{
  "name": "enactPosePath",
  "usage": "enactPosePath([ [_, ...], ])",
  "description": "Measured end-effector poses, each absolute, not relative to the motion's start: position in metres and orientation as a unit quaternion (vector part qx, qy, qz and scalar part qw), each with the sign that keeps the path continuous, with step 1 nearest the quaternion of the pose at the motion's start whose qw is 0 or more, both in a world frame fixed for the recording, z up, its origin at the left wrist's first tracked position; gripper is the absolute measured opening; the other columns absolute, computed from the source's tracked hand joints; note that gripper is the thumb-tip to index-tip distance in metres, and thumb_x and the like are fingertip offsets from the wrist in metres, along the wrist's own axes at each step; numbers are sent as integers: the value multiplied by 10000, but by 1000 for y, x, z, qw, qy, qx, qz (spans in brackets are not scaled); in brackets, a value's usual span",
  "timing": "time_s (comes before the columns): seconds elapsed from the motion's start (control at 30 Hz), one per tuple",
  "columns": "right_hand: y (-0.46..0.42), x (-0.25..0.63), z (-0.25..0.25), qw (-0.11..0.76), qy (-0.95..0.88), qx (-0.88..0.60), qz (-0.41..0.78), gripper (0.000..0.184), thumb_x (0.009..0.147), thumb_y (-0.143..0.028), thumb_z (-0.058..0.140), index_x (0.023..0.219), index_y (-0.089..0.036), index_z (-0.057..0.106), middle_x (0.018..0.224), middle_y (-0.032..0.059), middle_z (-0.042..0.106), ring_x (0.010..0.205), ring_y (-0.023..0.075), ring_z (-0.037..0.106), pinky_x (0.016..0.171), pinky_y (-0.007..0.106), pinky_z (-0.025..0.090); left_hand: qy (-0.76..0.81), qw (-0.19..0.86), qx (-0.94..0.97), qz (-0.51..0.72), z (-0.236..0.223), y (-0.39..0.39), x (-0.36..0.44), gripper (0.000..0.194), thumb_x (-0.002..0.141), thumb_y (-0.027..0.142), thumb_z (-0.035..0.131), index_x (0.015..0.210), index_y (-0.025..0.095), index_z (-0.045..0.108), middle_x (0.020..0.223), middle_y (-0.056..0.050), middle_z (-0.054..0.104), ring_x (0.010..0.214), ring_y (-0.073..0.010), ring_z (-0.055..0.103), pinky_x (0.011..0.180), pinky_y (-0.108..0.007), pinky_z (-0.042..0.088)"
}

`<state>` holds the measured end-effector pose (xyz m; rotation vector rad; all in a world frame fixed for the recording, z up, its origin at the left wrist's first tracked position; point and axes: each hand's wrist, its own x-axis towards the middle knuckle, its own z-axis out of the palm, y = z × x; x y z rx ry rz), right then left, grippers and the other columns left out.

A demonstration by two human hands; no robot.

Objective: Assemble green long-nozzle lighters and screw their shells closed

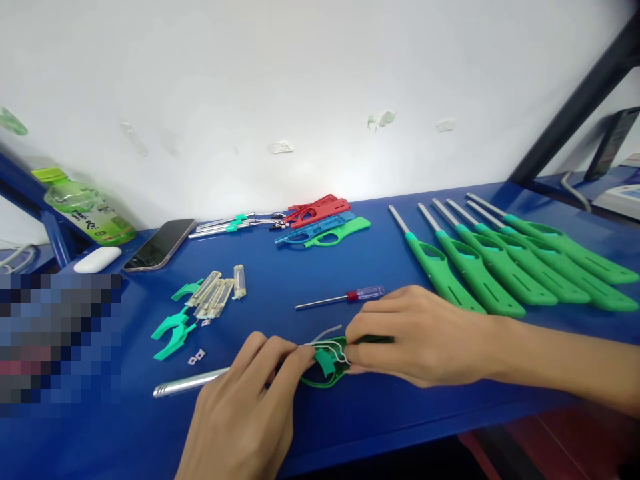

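Note:
A partly assembled green utility lighter lies at the table's front edge, its casing open and white wires loose inside. A teal trigger piece sits in the casing. My left hand grips the lighter where the casing meets its metal tube, which sticks out to the left. With fingers pinched at the wires and the casing's handle end, my right hand hides much of that end. Its fingertips are partly hidden. Beyond the hands lies a screwdriver with a red and purple handle.
Several finished green lighters line the right side. Clear fuel tanks and teal triggers lie on the left. Red casings and metal tubes rest by the wall, near a phone, white case and bottle.

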<state>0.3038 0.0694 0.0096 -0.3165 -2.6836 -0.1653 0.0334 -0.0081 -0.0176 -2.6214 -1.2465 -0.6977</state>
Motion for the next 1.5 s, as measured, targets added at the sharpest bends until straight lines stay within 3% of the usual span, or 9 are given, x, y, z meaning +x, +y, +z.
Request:
enactPosePath([
  [0.37, 69, 303, 7, 239, -962, -110, -74, 322, 1129, -308, 506, 919, -207, 728, 869, -37, 707, 698, 120, 528, 566, 299, 363, -427, 71, -866, -250, -22, -8, 36, 405, 986, -38, 522, 1284, 208, 640, 1060, -30, 689, 880, -186, 567, 769, -334, 582],
  [0.57, 69, 304, 8, 237, -964, -103, -67, 290, 1121, -301, 530, 942, -193, 732, 870, -19, 707, 745, 126, 547, 590, 292, 383, -425, 74, -867, -248, -21, -7, 36, 363, 1005, 0, 532, 1276, 209, 654, 1073, -43, 696, 879, -189, 586, 713, -308, 566],
  [0.8, 68, 303, 10, 234, -965, -100, -60, 260, 1107, -290, 542, 954, -192, 727, 890, -17, 718, 725, 122, 558, 588, 293, 391, -423, 100, -865, -248, -20, -2, 36, 451, 972, -40, 487, 1259, 257, 667, 1108, -37, 717, 874, -186, 603, 691, -278, 580],
  [1.17, 66, 304, 12, 229, -966, -99, -67, 291, 1114, -295, 512, 935, -201, 722, 869, -25, 720, 688, 118, 563, 575, 301, 396, -423, 99, -868, -240, -19, -4, 35, 452, 973, -29, 493, 1252, 274, 679, 1104, -31, 714, 840, -168, 594, 530, -218, 475],
  [1.5, 66, 307, 15, 214, -970, -89, -68, 286, 1117, -284, 501, 944, -197, 711, 891, -18, 725, 689, 99, 594, 599, 282, 430, -413, 85, -870, -255, -16, -5, 35, 414, 982, -7, 495, 1236, 265, 675, 1041, -41, 699, 840, -184, 572, 639, -248, 567],
])
